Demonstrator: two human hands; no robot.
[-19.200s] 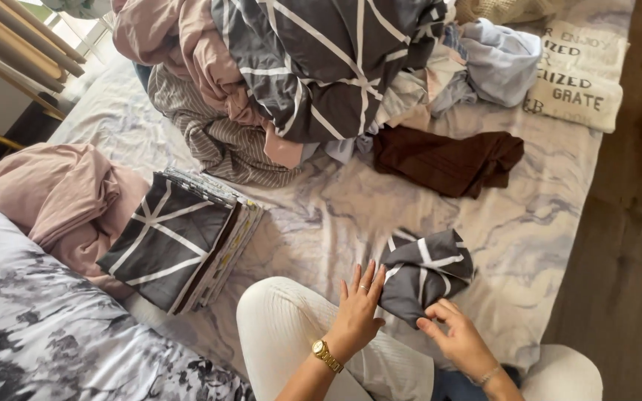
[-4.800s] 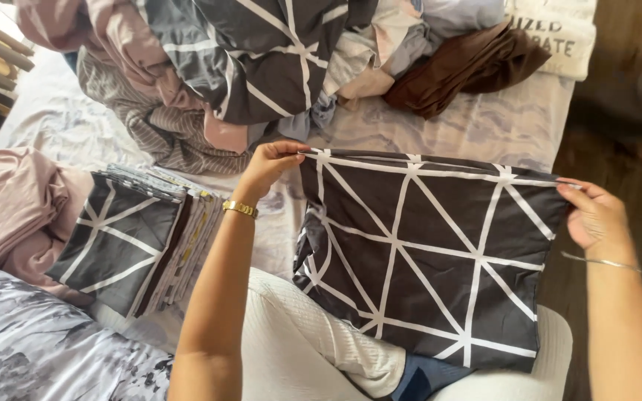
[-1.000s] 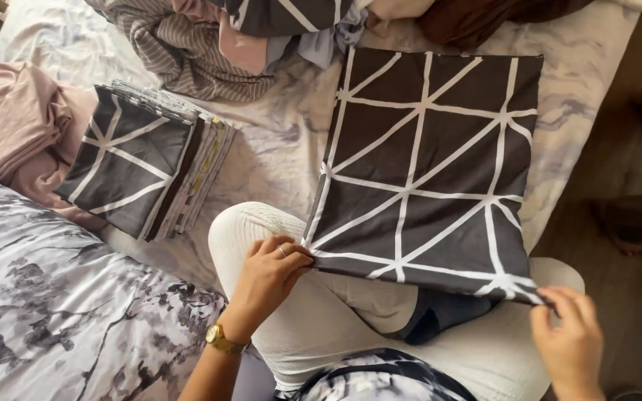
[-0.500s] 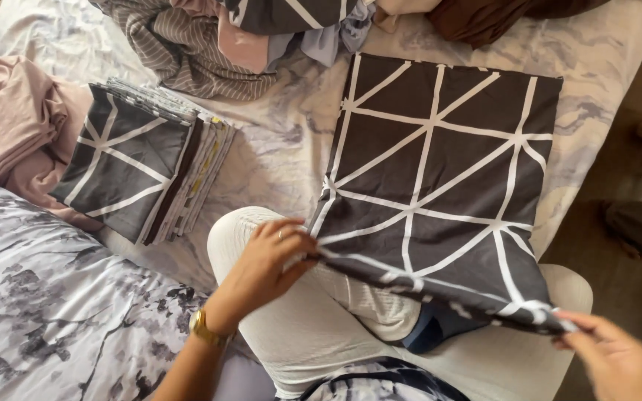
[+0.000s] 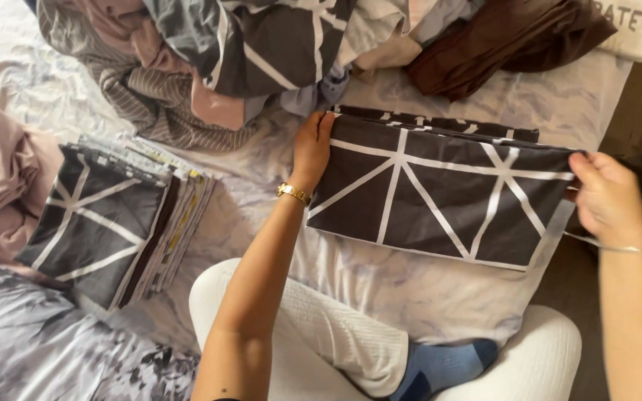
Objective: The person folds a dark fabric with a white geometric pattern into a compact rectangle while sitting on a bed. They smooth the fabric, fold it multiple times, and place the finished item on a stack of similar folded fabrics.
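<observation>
Here we pinch the dark pillowcase (image 5: 440,200), soft, light and limp, by its short ends near the bed's (image 5: 410,297) far edge, left hand (image 5: 312,148) and right hand (image 5: 605,194) both clamped on cloth.

Folded stack (image 5: 105,223) (beside laundry heap (image 5: 209,59))

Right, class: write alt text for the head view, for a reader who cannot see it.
Two bare hands, left hand and right hand, grip opposite ends of a dark grey, white-lined folded pillowcase on a pale marbled bedsheet. A stack of folded matching covers lies left.
</observation>
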